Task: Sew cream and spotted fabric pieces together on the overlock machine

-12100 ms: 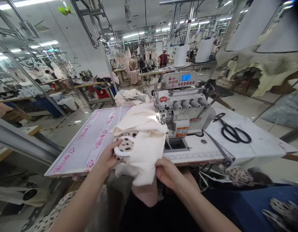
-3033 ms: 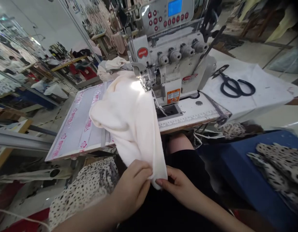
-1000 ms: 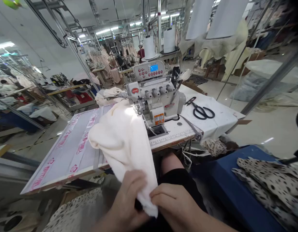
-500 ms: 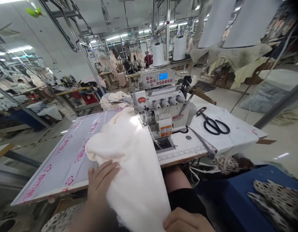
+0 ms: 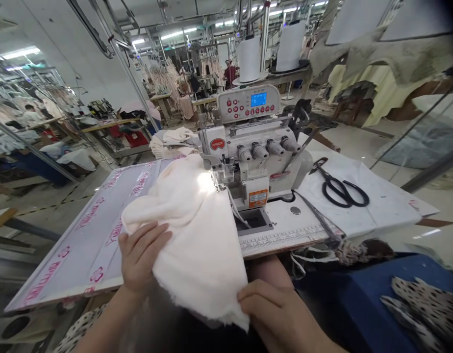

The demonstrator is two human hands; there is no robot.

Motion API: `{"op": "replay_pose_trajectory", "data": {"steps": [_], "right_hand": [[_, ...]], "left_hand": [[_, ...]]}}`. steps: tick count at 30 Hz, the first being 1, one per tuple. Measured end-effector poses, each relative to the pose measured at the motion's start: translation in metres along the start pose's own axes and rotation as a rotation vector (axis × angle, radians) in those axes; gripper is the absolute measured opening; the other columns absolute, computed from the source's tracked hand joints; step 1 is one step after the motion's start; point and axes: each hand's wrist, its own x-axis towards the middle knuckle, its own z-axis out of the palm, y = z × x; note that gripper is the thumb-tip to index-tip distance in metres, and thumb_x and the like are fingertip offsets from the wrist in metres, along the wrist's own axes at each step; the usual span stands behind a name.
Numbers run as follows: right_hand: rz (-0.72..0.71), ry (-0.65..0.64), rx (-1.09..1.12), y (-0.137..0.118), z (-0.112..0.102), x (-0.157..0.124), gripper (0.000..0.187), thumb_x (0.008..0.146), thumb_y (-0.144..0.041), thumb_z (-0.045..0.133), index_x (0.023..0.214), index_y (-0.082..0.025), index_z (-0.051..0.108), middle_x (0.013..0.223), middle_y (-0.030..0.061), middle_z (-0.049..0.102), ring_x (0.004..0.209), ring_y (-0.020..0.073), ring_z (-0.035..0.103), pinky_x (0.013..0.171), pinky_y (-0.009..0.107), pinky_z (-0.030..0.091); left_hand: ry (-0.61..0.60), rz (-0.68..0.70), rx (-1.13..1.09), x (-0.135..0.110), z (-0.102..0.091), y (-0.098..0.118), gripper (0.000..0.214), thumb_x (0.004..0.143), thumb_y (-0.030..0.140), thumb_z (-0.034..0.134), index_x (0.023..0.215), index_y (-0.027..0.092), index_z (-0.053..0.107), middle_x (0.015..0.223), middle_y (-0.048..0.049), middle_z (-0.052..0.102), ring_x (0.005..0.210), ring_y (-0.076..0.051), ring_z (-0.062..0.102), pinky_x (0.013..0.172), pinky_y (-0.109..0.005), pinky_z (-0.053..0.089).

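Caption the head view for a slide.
Left hand on cream cloth, right hand holding its edge, at a sewing machine.

tube lights (image 5: 20,52) glow near a pale wall (image 5: 90,63).

White glare on the cream cloth (image 5: 202,240) (upper-right corner dark)

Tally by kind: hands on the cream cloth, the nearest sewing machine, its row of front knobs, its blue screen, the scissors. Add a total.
Left hand and right hand: 2
Sewing machine: 1
Front knobs: 4
Blue screen: 1
Scissors: 1
Total: 9
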Motion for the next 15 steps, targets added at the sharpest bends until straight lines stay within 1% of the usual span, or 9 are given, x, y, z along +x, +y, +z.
{"op": "replay_pose_trajectory", "data": {"steps": [3,5,7,9,10,11,12,14,15], "right_hand": [[0.003,0.001,-0.056,0.004,-0.004,0.01,0.024,0.084,-0.005,0.035,0.083,-0.016,0.056,0.077,0.0059,0.06,0.067,0.0127,0.057,0.058,0.02,0.046],[0.016,-0.003,-0.104,0.007,-0.004,0.015,0.025,0.085,-0.006,0.034,0.083,-0.016,0.056,0.077,0.0056,0.06,0.068,0.0134,0.057,0.058,0.021,0.045],[0.031,-0.008,-0.148,0.011,-0.005,0.018,0.026,0.084,-0.005,0.034,0.082,-0.017,0.057,0.076,0.0049,0.06,0.068,0.0135,0.056,0.058,0.022,0.044],[0.039,-0.017,-0.179,0.014,-0.005,0.02,0.026,0.084,-0.005,0.034,0.081,-0.017,0.056,0.076,0.0042,0.059,0.069,0.0135,0.055,0.06,0.022,0.044],[0.035,-0.023,-0.19,0.014,-0.006,0.021,0.026,0.083,-0.004,0.034,0.081,-0.017,0.056,0.076,0.0041,0.059,0.069,0.0135,0.055,0.06,0.022,0.043],[0.028,-0.027,-0.2,0.014,-0.006,0.022,0.026,0.083,-0.004,0.034,0.081,-0.017,0.056,0.075,0.0039,0.059,0.069,0.0134,0.055,0.06,0.022,0.043],[0.02,-0.03,-0.209,0.014,-0.007,0.022,0.026,0.083,-0.004,0.034,0.08,-0.017,0.056,0.076,0.0038,0.059,0.069,0.0133,0.054,0.059,0.022,0.042],[-0.006,-0.029,-0.222,0.011,-0.01,0.024,0.025,0.083,-0.004,0.035,0.079,-0.017,0.055,0.077,0.0034,0.059,0.068,0.0129,0.053,0.058,0.022,0.04],[-0.02,-0.024,-0.224,0.009,-0.011,0.025,0.024,0.082,-0.003,0.036,0.079,-0.017,0.055,0.077,0.0032,0.059,0.068,0.0125,0.052,0.058,0.022,0.039]], "left_hand": [[-0.002,0.008,0.008,0.003,0.005,-0.008,0.028,0.086,0.012,0.039,0.104,0.022,0.059,0.102,-0.0083,0.063,0.102,-0.024,0.053,0.092,-0.046,0.029],[-0.022,0.013,-0.011,0.006,0.01,-0.008,0.028,0.085,0.014,0.043,0.108,0.023,0.057,0.106,-0.0084,0.061,0.104,-0.025,0.051,0.092,-0.047,0.032],[-0.085,0.032,-0.062,0.01,0.015,-0.005,0.036,0.082,0.018,0.049,0.118,0.022,0.049,0.116,-0.0117,0.055,0.11,-0.027,0.048,0.092,-0.046,0.035],[-0.191,0.068,-0.111,0.015,0.018,-0.003,0.051,0.08,0.023,0.053,0.129,0.018,0.038,0.126,-0.0168,0.044,0.115,-0.03,0.043,0.092,-0.045,0.037],[-0.244,0.081,-0.117,0.017,0.019,-0.003,0.053,0.08,0.024,0.053,0.13,0.017,0.035,0.127,-0.0177,0.042,0.114,-0.029,0.043,0.091,-0.044,0.039],[-0.287,0.07,-0.112,0.019,0.019,-0.004,0.05,0.081,0.024,0.051,0.128,0.017,0.038,0.124,-0.0165,0.045,0.11,-0.028,0.046,0.088,-0.041,0.041],[-0.313,0.031,-0.097,0.022,0.017,-0.007,0.042,0.082,0.025,0.05,0.123,0.019,0.044,0.117,-0.0135,0.05,0.104,-0.026,0.05,0.084,-0.038,0.043],[-0.334,-0.082,-0.07,0.03,0.012,-0.017,0.025,0.083,0.025,0.048,0.106,0.02,0.057,0.096,-0.0063,0.058,0.087,-0.02,0.055,0.071,-0.032,0.045],[-0.339,-0.15,-0.073,0.034,0.009,-0.024,0.019,0.083,0.026,0.048,0.097,0.02,0.06,0.084,-0.0033,0.059,0.077,-0.018,0.054,0.064,-0.029,0.044]]}}
